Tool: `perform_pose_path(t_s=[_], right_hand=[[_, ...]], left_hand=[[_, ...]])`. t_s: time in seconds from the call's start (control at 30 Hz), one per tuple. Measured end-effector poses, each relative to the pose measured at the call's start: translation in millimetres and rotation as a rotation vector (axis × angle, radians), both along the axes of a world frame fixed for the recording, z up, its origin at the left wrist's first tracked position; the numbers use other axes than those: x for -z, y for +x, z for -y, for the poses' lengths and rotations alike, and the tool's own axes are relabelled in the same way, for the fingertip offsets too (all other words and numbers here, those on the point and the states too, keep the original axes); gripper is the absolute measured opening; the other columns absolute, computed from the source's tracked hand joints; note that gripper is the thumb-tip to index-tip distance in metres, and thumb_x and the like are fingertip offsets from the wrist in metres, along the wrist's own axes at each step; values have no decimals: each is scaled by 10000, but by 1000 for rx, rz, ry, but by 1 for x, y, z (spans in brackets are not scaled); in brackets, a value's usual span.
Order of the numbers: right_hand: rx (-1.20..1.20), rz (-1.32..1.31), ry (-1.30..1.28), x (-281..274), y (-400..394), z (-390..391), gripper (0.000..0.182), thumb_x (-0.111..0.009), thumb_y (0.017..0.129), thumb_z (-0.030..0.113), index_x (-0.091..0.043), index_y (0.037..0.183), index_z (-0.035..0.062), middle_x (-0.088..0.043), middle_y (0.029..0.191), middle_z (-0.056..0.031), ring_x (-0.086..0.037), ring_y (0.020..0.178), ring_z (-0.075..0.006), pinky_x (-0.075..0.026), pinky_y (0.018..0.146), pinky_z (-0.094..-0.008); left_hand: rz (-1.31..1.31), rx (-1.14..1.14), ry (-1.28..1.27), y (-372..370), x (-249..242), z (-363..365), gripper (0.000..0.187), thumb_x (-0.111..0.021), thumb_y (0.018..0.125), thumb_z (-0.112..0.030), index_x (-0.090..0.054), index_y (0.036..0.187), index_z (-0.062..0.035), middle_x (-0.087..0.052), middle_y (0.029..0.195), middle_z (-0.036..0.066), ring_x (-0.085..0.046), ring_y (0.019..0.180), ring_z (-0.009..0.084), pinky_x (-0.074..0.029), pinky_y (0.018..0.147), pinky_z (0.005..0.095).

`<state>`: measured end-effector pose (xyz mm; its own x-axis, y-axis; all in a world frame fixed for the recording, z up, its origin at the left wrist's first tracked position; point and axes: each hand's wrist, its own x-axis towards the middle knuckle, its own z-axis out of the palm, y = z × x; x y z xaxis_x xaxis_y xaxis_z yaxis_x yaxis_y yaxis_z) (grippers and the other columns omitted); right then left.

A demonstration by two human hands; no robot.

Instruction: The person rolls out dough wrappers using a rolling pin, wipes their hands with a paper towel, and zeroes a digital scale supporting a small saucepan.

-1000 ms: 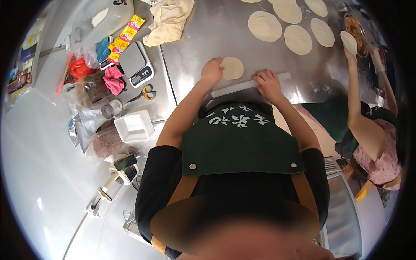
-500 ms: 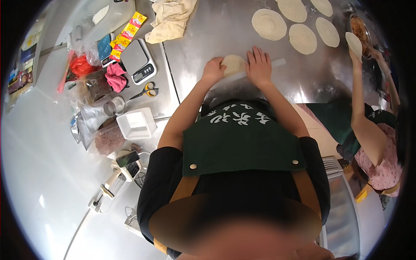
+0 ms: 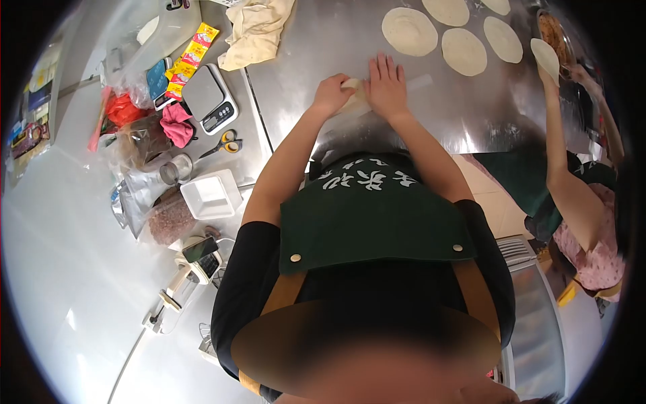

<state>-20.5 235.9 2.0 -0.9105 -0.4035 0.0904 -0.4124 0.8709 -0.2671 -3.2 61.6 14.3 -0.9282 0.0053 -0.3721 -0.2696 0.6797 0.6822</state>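
A piece of pale dough is partly hidden between my hands on the metal table, its edge lifted. Curled fingers of my left hand pinch the dough's left edge. My right hand lies flat, fingers stretched out, over a white rolling pin. The pin's right end sticks out past that hand and is blurred by motion. Beyond my hands lie several rolled dough rounds, the nearest being a large round and another round.
At right, a co-worker's hand holds a dough round beside a bowl of brown filling. To the left are a kitchen scale, scissors, a white plastic tub, yellow-red packets and a cream cloth.
My right hand and the rolling pin have moved forward over the dough. Less of the dough shows, and its edge is now raised at my left hand. The view has shifted slightly.
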Motion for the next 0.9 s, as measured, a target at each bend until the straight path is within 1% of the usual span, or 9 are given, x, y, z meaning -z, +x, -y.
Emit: perform_pose_path(t_s=[0.1,0.2,0.3,0.4,0.53,0.63,0.73,0.83,0.9], right_hand=[[-83,11,-46,-3,10,-16,557,-595,801,319,-464,1269,47,-354,1411,-160,-336,1302,-311,-261,1055,-499],[-253,61,-113,-11,42,-59,531,-655,753,281,-514,1217,64,-399,1375,-134,-362,1279,-302,-265,1062,-477],[-368,111,-116,-16,53,-92,460,-699,702,212,-569,1127,94,-485,1261,-97,-421,1209,-279,-282,1059,-456],[-392,185,-104,-25,54,-101,381,-706,682,169,-593,1041,114,-539,1109,-64,-472,1111,-254,-305,1043,-440],[-408,141,-155,-34,37,-92,327,-708,674,153,-593,977,108,-551,996,-49,-496,1030,-244,-339,995,-426],[-466,164,-152,-33,20,-76,331,-708,674,148,-588,979,102,-554,995,-54,-494,1033,-252,-356,955,-412],[-494,165,-163,-29,10,-66,319,-704,699,195,-586,979,97,-544,1027,-71,-486,1030,-261,-362,928,-418],[-391,193,-150,-28,9,-58,364,-673,742,276,-578,1041,91,-520,1159,-108,-456,1124,-278,-336,978,-432],[-250,63,-115,-17,6,-41,409,-629,781,319,-556,1107,82,-475,1254,-130,-415,1196,-290,-310,1010,-445]], left_hand=[[92,159,-146,-9,-16,-4,291,-633,776,-212,-632,1028,-66,-650,969,153,-612,916,330,-490,788,412],[42,224,-224,-3,-19,-8,262,-627,776,-196,-627,1007,-72,-643,964,158,-602,932,330,-484,785,421],[11,197,-94,7,-42,-13,244,-625,770,-186,-620,982,-65,-636,972,155,-592,944,338,-478,794,425],[22,32,-93,17,-36,-9,253,-621,759,-178,-620,982,-59,-631,938,178,-596,911,351,-474,775,423],[19,89,-200,24,-12,2,256,-625,757,-175,-612,977,-46,-623,945,199,-592,904,366,-471,771,430],[2,82,-175,29,-8,6,261,-627,755,-174,-610,981,-45,-626,943,196,-592,899,370,-472,773,427],[-1,62,-134,30,-2,8,259,-622,755,-170,-611,984,-48,-630,934,188,-595,890,365,-472,769,425],[34,34,-108,30,-4,8,252,-617,764,-162,-608,989,-48,-625,953,184,-591,907,360,-470,781,427],[112,22,-97,30,-7,6,248,-615,779,-154,-602,1005,-52,-612,1012,185,-579,958,358,-464,817,434]])
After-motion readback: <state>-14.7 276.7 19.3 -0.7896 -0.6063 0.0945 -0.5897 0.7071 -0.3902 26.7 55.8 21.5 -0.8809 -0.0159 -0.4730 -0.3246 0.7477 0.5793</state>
